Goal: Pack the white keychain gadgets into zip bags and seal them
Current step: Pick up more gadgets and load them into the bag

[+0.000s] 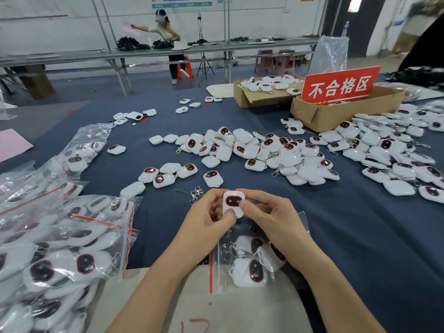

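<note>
1. Item in hand: a small white rounded-square plastic keychain gadget w/ a dark, red-rimmed oval window (233,203), at frame centre, held clear of the dark-blue table cloth (360,236). A red light shows near its top edge.
2. Grip: the left hand (209,217) and right hand (266,215) both pinch the gadget, thumbs on its face and fingers curled behind. Neither holds anything else.
3. Target: a clear plastic zip bag w/ a red seal strip (211,272) lies under the wrists at 6 o'clock, approx. three gadgets inside. The strip faces 9 o'clock. Whether the mouth is open cannot be told.
4. Surroundings: a loose heap of like gadgets (264,152) at 12–2 o'clock, filled bags (60,248) at 8–9 o'clock, and a cardboard box w/ a red sign (336,116) at 1 o'clock.
5. Technique (judgement): this looks like a check before bagging. Pass the gadget to one hand and lift the bag's mouth w/ the other. Feed the body in first so no ring snags the strip, then press the seal along its full length.
</note>
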